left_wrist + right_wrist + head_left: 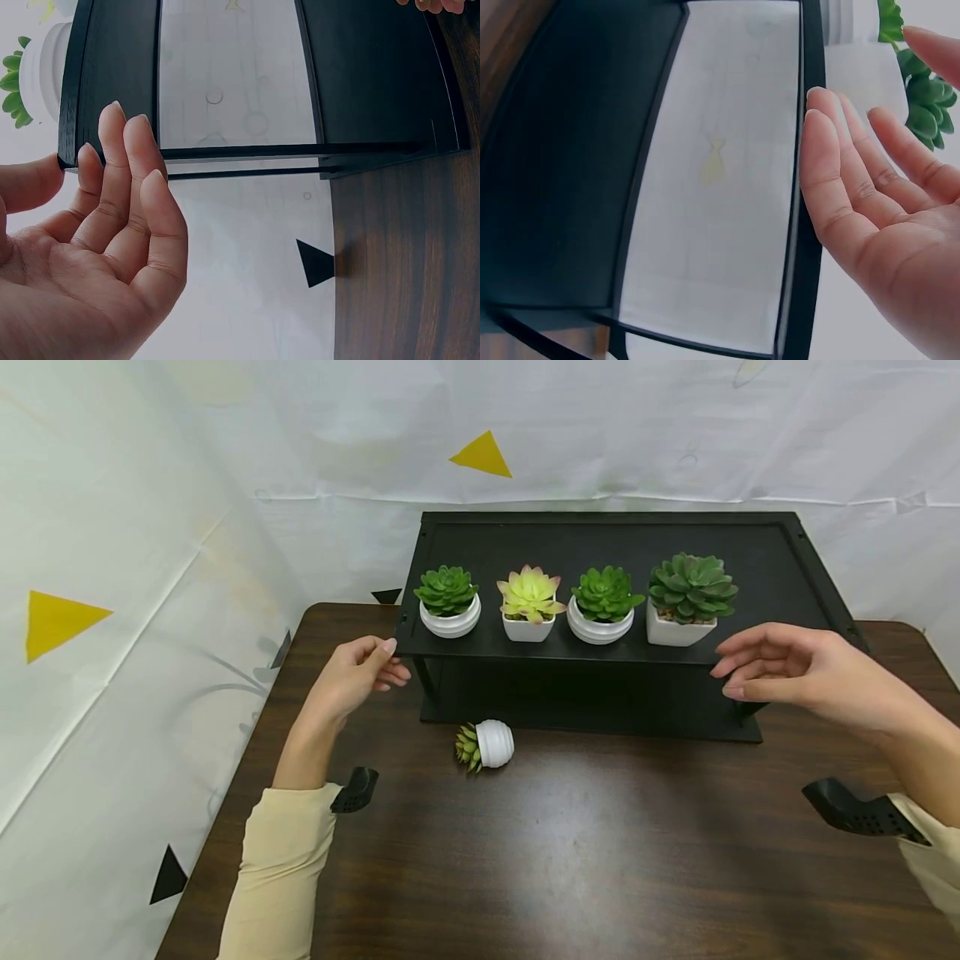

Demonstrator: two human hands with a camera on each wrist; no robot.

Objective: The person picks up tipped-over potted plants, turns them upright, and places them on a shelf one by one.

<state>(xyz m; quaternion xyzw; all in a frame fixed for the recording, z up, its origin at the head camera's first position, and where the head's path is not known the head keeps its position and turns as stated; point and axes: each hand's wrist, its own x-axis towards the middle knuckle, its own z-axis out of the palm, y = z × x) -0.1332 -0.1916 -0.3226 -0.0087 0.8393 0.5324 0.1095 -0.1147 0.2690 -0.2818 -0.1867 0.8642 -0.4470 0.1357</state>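
A black two-level shelf (600, 539) stands at the back of the table. My left hand (351, 675) pinches its front left corner, thumb at the top edge and fingers below, as the left wrist view also shows. Near the front right edge, my right hand (795, 668) has its fingers loosely extended and thumb apart, holding nothing. Along the shelf's front stand a green succulent (447, 593), a yellow-green succulent (529, 597), another green succulent (604, 597) and a darker, larger succulent (692, 589), all in white pots. A small potted succulent (493, 743) lies on its side before the shelf.
The dark wooden table (570, 860) extends in front of the shelf. White sheeting (360, 452) with yellow and black patches hangs behind and to the left. The shelf's lower board (592, 702) sits low, near the tabletop.
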